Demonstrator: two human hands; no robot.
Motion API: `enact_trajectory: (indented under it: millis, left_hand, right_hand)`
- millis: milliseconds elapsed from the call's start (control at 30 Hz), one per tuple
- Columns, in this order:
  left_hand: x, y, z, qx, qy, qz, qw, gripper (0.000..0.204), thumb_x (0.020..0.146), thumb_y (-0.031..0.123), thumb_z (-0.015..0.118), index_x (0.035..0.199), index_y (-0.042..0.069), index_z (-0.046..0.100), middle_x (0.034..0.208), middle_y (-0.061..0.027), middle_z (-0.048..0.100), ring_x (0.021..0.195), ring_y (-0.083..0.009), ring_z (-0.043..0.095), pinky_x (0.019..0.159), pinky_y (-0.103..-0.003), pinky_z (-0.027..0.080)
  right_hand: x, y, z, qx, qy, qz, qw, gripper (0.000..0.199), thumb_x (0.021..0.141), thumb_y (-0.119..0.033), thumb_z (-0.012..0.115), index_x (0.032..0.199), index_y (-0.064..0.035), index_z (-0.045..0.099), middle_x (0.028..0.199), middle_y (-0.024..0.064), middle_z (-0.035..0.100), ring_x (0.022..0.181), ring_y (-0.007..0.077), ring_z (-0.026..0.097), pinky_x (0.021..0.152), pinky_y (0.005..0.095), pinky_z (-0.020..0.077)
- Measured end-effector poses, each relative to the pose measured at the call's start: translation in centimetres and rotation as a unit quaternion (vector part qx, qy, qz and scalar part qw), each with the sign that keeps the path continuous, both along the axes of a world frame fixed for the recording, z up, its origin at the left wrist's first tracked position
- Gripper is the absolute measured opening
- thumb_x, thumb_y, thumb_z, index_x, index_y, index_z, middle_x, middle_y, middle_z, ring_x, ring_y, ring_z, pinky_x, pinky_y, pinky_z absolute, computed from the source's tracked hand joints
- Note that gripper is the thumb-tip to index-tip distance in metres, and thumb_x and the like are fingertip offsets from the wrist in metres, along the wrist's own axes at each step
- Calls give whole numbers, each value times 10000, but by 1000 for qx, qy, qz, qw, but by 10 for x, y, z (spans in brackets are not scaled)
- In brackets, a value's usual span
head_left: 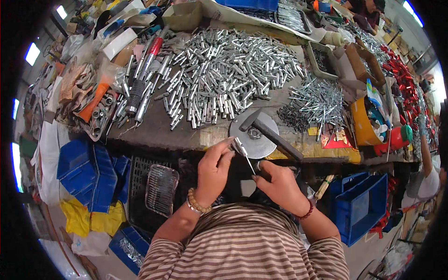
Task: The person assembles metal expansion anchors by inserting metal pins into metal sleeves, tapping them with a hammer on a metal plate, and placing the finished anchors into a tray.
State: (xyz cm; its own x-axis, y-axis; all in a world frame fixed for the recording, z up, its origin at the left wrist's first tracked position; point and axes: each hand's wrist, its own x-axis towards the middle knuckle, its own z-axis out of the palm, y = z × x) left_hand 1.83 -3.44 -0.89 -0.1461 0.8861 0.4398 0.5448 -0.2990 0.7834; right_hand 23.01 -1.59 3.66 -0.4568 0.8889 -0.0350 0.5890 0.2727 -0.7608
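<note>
Glossy, smooth silver metal forms the heaped small cylinders (228, 70) and the thin rod (249, 163). The hammer (274, 136) looks like dull, dark metal, the round disc (256, 150) smooth, satin-grey metal, and the workbench top (168, 135) rough and scuffed. The blue bins (103, 177) appear to be matt plastic; the striped shirt (242, 242) is soft cloth.

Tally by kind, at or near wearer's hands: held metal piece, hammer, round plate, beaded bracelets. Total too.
Metal piece in left hand, tip by right hand: 1
Hammer: 1
Round plate: 1
Beaded bracelets, tan and red: 2
Total: 5
</note>
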Motion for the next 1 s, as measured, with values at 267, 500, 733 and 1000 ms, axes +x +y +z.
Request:
enact_trajectory:
  millis: [267,500,733,1000]
  left_hand:
    - [13,-13,-6,-221,-419,-60,879,578,1062,92,620,1585,69,375,983,-49,713,791,-64,612,709,-212,527]
    - [-14,-26,-17,-157,-415,3,896,598,953,25,747,1464,43,435,925,-2,649,780,-52,574,694,-219,471]
    - [-140,-103,-95,-160,-346,285,879,500,938,28,750,1376,1,510,1002,-46,693,858,-101,641,794,-281,531]
    - [-237,-242,-297,-278,-158,496,807,450,852,114,815,1241,10,615,1098,-144,716,990,-275,710,850,-414,555]
  right_hand:
    - [-15,-14,-10,-163,111,-42,980,226,922,-131,754,1013,24,615,701,178,620,590,217,596,575,375,475]
    - [-28,-22,-21,-212,121,3,970,281,958,-56,711,1216,9,620,890,90,721,794,113,641,714,307,529]
    - [-18,-27,-50,-296,137,1,945,345,973,-11,691,1299,36,588,976,73,700,865,112,644,784,280,542]
    - [-29,-27,-68,-318,129,21,939,363,981,-23,669,1328,31,579,981,84,705,865,113,649,769,277,539]
